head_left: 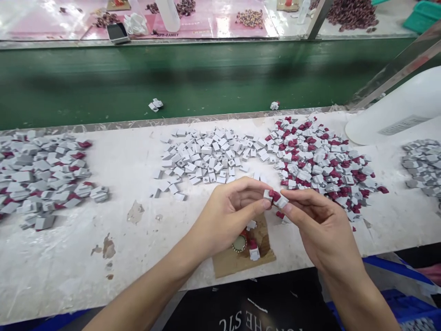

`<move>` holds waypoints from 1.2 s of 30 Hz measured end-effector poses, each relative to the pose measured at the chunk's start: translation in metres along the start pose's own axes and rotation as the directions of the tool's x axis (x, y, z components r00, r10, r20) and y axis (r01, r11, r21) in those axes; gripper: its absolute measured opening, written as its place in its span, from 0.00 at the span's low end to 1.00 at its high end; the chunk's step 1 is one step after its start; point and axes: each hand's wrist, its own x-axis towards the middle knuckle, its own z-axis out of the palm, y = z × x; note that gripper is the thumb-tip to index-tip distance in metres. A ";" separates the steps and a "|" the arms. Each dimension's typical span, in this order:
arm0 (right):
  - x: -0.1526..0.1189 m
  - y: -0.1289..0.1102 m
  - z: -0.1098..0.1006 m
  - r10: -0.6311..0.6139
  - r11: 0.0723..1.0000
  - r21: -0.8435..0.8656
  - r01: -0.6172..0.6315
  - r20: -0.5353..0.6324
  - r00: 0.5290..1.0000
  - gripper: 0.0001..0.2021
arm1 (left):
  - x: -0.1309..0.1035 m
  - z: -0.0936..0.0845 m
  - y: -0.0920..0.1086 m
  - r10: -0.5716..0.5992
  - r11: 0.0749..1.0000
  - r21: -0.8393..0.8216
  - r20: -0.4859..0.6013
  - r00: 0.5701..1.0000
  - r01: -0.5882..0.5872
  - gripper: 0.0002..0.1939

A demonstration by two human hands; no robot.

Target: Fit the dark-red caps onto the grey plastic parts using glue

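My left hand [223,214] pinches a small grey plastic block [267,195] between thumb and fingers. My right hand [322,225] grips a grey-and-maroon plastic piece [281,201], its maroon part against the block. Whether the two are joined I cannot tell. Below my hands lies a brown cardboard piece [225,269] bearing a bottle cap [239,243] and another grey-and-maroon piece [254,253]. A pile of grey blocks [206,156] spreads beyond my left hand; a pile of grey-and-maroon pieces [317,161] lies beyond my right.
Another pile [44,170] covers the table's left side, and grey parts [422,161] lie far right. A white bottle [396,110] leans in at right near a metal post [396,69]. Behind the table runs a green belt [213,78] with a few loose pieces.
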 end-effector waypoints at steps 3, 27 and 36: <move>0.003 -0.009 -0.001 -0.018 0.997 -0.077 0.023 0.071 0.997 0.07 | 0.001 -0.001 0.001 0.023 0.998 0.066 0.013 1.000 -0.023 0.07; 0.264 -0.029 0.086 -0.243 0.478 -0.830 0.288 0.190 0.951 0.13 | 0.220 -0.136 0.066 0.279 0.682 0.684 -0.571 0.772 0.259 0.12; 0.111 -0.040 0.036 -0.355 0.834 -0.355 0.423 0.242 0.903 0.04 | 0.087 -0.059 0.057 0.266 0.817 0.522 0.033 0.963 -0.243 0.10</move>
